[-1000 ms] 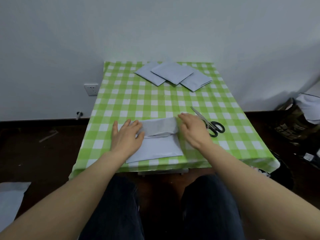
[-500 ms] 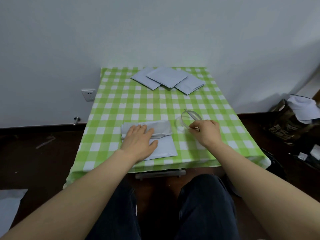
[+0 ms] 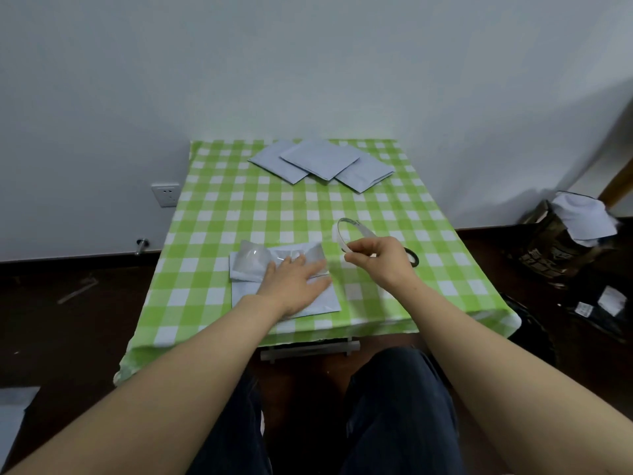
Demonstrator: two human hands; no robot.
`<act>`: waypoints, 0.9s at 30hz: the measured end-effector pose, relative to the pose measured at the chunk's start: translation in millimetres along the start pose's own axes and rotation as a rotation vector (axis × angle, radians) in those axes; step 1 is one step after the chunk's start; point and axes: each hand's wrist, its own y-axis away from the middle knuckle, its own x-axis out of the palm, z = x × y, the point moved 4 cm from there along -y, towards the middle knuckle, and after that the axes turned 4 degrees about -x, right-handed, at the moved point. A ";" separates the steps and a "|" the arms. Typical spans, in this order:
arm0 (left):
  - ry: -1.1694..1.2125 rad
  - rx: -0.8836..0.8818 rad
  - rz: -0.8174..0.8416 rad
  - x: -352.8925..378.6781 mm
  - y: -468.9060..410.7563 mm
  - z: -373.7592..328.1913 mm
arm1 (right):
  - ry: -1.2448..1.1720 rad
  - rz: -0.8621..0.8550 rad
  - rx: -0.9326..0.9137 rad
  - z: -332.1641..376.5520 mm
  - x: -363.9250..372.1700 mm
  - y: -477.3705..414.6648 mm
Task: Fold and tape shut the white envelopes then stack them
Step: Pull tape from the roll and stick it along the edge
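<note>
While the left hand [image 3: 294, 286] presses flat, fingers straight, on the folded envelope [image 3: 251, 265] at the table's [image 3: 222, 214] near side, the right hand [image 3: 380, 265] pinches the tape roll [image 3: 339, 234] just right of it. At the far edge lie other envelopes [image 3: 318, 159], overlapped.

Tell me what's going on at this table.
A seated person's left hand presses flat on a folded white envelope near the front of the green checked table, holding the fold down. The right hand pinches a roll of clear tape just right of it, with scissors partly hidden behind. At the far edge lie three more envelopes, overlapped.
</note>
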 end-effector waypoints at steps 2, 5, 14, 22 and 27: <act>0.445 -0.097 -0.229 -19.7 3.8 -1.1 | -0.057 -0.002 -0.007 3.2 -0.7 2.2; 1.095 -0.335 -0.210 -34.6 12.7 -6.5 | -0.059 0.019 -0.046 9.8 3.1 6.6; 1.552 -0.550 0.074 -39.4 27.9 -19.1 | 0.302 -0.091 -0.372 33.6 14.5 19.1; 1.718 -0.388 -0.052 -53.0 29.2 -23.3 | 0.460 -0.132 -0.628 51.2 17.2 35.0; 1.664 -0.247 0.035 -68.8 36.5 -16.0 | 0.006 -0.306 -0.339 55.5 -10.0 29.9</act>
